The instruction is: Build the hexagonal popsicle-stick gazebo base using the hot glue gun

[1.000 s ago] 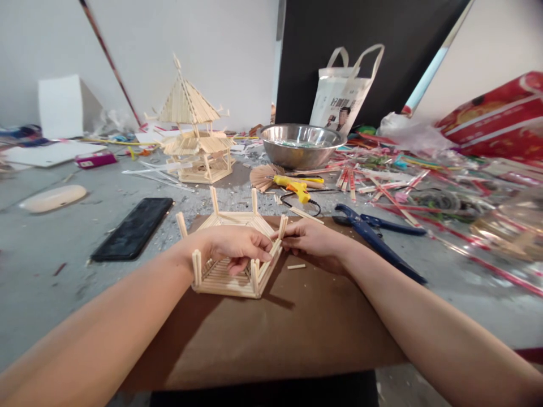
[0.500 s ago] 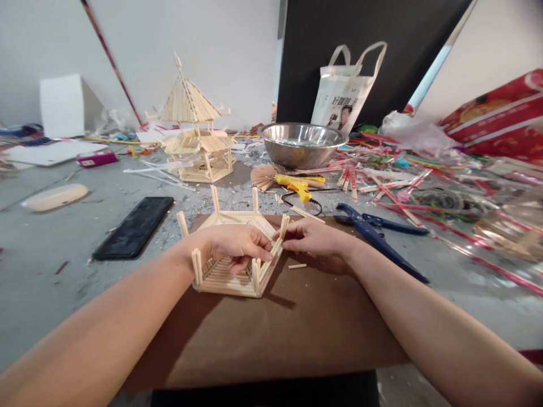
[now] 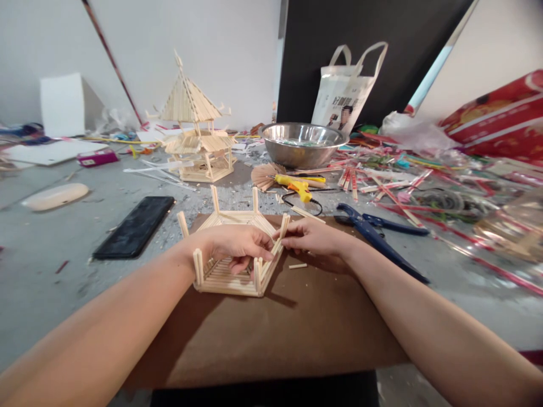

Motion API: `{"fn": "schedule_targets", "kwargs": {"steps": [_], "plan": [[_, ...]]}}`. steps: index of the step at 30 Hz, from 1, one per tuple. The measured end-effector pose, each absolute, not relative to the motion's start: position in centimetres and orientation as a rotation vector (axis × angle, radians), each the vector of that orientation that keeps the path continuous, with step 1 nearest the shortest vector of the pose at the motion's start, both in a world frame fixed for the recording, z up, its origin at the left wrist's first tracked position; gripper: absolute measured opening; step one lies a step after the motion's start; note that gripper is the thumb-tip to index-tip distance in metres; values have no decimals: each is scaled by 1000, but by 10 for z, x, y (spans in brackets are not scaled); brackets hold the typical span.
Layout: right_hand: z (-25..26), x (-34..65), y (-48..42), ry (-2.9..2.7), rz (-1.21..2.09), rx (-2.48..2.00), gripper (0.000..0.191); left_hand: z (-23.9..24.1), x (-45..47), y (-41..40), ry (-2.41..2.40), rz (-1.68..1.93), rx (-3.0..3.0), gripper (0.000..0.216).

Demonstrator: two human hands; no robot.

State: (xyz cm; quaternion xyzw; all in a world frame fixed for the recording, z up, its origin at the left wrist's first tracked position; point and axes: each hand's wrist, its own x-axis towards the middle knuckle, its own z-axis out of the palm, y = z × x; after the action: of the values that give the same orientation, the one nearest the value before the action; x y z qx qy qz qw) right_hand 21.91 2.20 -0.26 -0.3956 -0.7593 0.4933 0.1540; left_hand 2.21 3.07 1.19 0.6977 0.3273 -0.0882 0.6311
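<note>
Your left hand reaches over the hexagonal frame of pale wooden sticks, which lies on the brown cardboard sheet in the middle of the grey table. Its fingers are bent down and closed on the low wall of the frame at the 3 o'clock side. Your right hand meets it from outside, with the fingertips pressed together on the same wall, between two upright posts. A short loose wooden stick lies on the cardboard just beside this hand. From the frame, the blue-handled pliers lie at 3 o'clock, the yellow glue gun at 1 o'clock, and the black phone at 9 o'clock. The tall pagoda of wooden sticks stands farther away at 12 o'clock.
</note>
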Motion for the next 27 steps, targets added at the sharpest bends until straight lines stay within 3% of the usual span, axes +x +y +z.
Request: {"fn": "schedule_targets", "kwargs": {"steps": [27], "plan": [[-3, 220, 24, -2144, 1497, -1200, 29, 14, 24, 30, 809, -201, 1622, 29]]}}
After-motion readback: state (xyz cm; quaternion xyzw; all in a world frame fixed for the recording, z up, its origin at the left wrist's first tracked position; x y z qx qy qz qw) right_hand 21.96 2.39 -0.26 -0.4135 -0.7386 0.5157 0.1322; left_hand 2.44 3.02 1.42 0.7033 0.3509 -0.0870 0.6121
